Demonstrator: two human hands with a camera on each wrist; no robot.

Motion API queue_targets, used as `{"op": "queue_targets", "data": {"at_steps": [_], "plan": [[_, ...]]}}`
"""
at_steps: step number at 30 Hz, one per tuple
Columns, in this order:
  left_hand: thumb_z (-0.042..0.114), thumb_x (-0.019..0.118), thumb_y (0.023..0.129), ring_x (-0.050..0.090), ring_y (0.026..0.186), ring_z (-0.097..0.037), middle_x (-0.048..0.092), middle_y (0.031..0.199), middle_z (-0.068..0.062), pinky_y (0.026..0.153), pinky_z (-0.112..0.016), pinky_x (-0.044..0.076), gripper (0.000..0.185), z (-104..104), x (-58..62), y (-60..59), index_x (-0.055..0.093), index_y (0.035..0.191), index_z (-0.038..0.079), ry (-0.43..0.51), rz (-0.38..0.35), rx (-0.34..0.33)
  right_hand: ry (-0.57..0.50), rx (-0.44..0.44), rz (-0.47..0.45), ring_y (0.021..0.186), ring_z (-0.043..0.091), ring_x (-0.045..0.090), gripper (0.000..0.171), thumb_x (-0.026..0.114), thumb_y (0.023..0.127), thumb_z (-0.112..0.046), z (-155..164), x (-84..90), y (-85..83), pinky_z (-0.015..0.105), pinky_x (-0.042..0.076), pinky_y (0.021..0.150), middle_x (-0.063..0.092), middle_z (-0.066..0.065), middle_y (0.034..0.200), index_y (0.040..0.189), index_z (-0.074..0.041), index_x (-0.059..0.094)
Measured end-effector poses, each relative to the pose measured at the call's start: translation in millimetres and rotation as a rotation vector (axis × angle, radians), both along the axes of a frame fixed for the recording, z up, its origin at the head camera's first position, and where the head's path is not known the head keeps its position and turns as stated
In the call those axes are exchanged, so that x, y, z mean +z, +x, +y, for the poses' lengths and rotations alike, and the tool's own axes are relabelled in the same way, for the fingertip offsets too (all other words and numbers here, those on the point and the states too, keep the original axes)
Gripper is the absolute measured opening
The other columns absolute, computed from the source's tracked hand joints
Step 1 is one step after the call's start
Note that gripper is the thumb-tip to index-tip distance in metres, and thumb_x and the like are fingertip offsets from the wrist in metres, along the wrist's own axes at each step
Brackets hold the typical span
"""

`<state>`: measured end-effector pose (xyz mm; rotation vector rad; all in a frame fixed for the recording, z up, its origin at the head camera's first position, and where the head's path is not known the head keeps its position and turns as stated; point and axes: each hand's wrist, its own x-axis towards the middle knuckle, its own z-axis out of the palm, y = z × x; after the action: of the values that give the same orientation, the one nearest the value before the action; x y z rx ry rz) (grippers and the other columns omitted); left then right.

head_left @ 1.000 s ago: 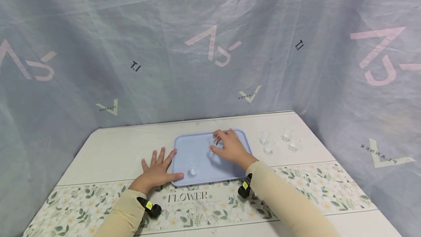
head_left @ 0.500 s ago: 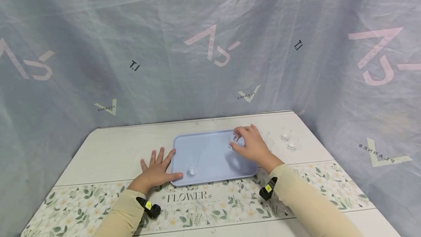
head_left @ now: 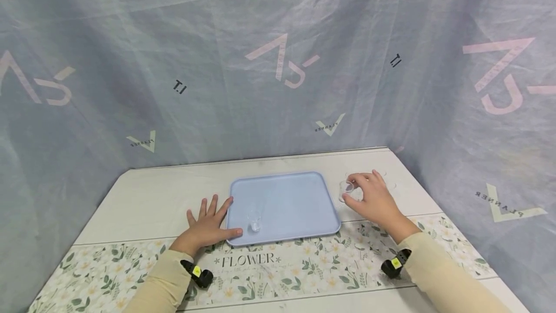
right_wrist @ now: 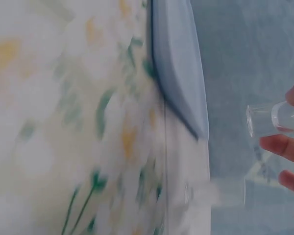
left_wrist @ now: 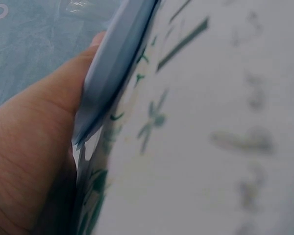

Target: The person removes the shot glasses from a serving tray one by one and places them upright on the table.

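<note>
A small clear shot glass is pinched between the thumb and fingers of my right hand, just beyond the right side of a light blue tray. In the right wrist view the held glass appears close, its mouth facing away from the fingertips. My left hand lies with fingers spread at the tray's left side, thumb over its rim. One more shot glass stands on the tray near that thumb. The left wrist view shows the hand against the tray's edge.
Another clear glass stands on the table beyond the tray's corner. More glasses behind my right hand are mostly hidden. A white tablecloth with a floral band covers the table. A grey-blue curtain encloses the back and sides.
My right hand has carried the shot glass rightward from over the tray to the table side, now overlapping the other glasses. My left hand and the tray have stayed in place.
</note>
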<state>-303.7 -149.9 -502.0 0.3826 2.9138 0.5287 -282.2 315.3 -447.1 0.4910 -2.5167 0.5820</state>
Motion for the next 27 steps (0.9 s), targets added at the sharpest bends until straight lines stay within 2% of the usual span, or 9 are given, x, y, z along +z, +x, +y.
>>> {"op": "queue_targets", "data": {"at_steps": [10,21,23,26,27], "plan": [[0.087,0.056,0.076,-0.012,0.15,-0.051,-0.002,0.168,-0.023,0.103,-0.079,-0.017,0.113,-3.2,-7.4,-2.3,0.015,0.164,0.03,0.007,0.021,-0.013,-0.048,-0.095,-0.039,0.11,0.041,0.055,0.035,0.076,0.086,-0.019,42.2,-5.9,24.2,0.063,0.016,0.117,0.069,0.012,0.098,0.114,-0.004,0.063],[0.084,0.058,0.078,-0.011,0.151,-0.05,-0.003,0.168,-0.021,0.104,-0.08,-0.013,0.111,-1.5,-3.2,-2.9,0.016,0.164,0.028,-0.031,-0.003,-0.003,-0.042,-0.186,-0.031,0.109,0.045,0.053,0.038,0.076,0.085,-0.021,79.8,-10.9,32.8,0.061,0.009,0.119,0.07,0.016,0.098,0.114,-0.004,0.062],[0.084,0.059,0.078,-0.011,0.15,-0.051,-0.002,0.168,-0.021,0.104,-0.081,-0.012,0.111,-1.1,-2.9,-2.3,0.017,0.164,0.028,-0.028,0.0,-0.003,-0.039,-0.198,-0.042,0.109,0.046,0.053,0.038,0.075,0.085,-0.023,85.9,-11.7,34.3,0.063,0.009,0.118,0.07,0.016,0.097,0.115,-0.003,0.061],[0.084,0.059,0.078,-0.011,0.151,-0.051,-0.002,0.168,-0.021,0.104,-0.081,-0.012,0.11,-1.5,-3.2,-2.8,0.017,0.164,0.028,-0.028,0.003,-0.002,-0.038,-0.223,-0.053,0.106,0.046,0.051,0.038,0.075,0.086,-0.024,93.9,-13.8,35.6,0.063,0.022,0.109,0.07,0.017,0.097,0.114,-0.003,0.062],[0.083,0.059,0.079,-0.01,0.15,-0.051,-0.002,0.168,-0.022,0.104,-0.081,-0.012,0.11,-1.3,-2.9,-2.6,0.017,0.164,0.028,-0.025,0.005,-0.004,-0.04,-0.227,-0.06,0.105,0.046,0.051,0.038,0.074,0.086,-0.024,96.2,-14.7,35.8,0.063,0.023,0.107,0.07,0.018,0.098,0.114,-0.002,0.062]]}}
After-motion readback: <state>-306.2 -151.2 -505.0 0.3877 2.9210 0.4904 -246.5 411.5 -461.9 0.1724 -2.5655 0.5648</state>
